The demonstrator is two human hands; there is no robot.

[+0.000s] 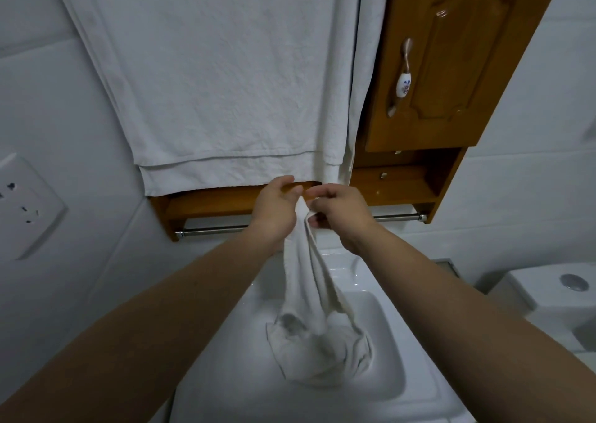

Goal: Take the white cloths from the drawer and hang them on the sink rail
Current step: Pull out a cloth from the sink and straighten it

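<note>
Above white sink, left hand and right hand pinch cloth hanging lengthwise downward.

Both hands meet in front of the wooden wall cabinet: the left hand and the right hand each pinch the top edge of a crumpled white cloth. The cloth hangs down, its lower end bunched in the white ceramic sink basin. A horizontal chrome rail runs just behind the hands, below a large white towel hanging flat above.
</note>
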